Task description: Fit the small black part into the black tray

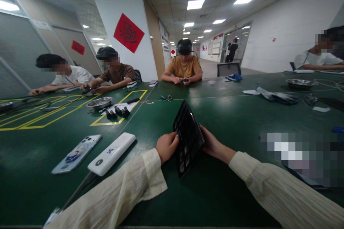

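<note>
A thin black rectangular panel (188, 136) stands tilted on edge above the table, a dim grid of squares on the face toward my left. I cannot make out its exact kind. My right hand (212, 143) grips its right edge, most fingers hidden behind it. At its left side my left hand (168, 146) is closed, the thumb against the gridded face and the other fingers curled under. Left of my hands lie a white power bank (112, 154) with a cable and a phone (77, 154) in a patterned case.
Black cylindrical parts (117, 112) and a metal bowl (99, 102) sit on the green table (231, 121) at the left. Grey gloves (276, 96) and another bowl (301, 83) are at the right. Several people sit around the table, one person (183, 66) opposite me.
</note>
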The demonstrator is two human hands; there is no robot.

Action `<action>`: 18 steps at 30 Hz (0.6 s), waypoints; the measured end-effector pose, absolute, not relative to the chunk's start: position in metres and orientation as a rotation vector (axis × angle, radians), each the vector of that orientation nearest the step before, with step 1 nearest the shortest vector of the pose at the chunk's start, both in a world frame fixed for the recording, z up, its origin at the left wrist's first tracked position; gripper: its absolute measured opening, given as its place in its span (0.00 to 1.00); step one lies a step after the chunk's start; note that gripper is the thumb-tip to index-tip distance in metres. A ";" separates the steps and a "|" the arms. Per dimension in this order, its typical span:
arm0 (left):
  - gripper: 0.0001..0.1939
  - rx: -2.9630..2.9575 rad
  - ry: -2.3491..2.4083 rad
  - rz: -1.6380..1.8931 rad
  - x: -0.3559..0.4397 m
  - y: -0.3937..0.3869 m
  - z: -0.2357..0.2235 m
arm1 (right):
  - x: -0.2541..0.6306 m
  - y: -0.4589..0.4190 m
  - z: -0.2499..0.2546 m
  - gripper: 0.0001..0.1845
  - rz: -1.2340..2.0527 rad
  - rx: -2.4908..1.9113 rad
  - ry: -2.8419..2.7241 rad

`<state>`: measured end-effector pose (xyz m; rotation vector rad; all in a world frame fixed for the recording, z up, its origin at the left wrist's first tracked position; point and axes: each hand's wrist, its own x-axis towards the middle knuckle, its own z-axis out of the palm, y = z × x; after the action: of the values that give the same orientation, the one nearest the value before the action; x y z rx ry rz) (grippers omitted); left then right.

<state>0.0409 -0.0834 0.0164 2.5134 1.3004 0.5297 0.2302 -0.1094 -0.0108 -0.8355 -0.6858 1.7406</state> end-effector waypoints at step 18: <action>0.26 2.483 1.325 0.523 0.043 -0.085 0.016 | 0.231 -0.105 -0.017 0.17 1.742 -0.835 -0.661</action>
<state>0.0430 -0.0845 0.0163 2.4829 1.3249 0.5232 0.2311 -0.1054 -0.0175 -0.8346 -0.6610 1.7416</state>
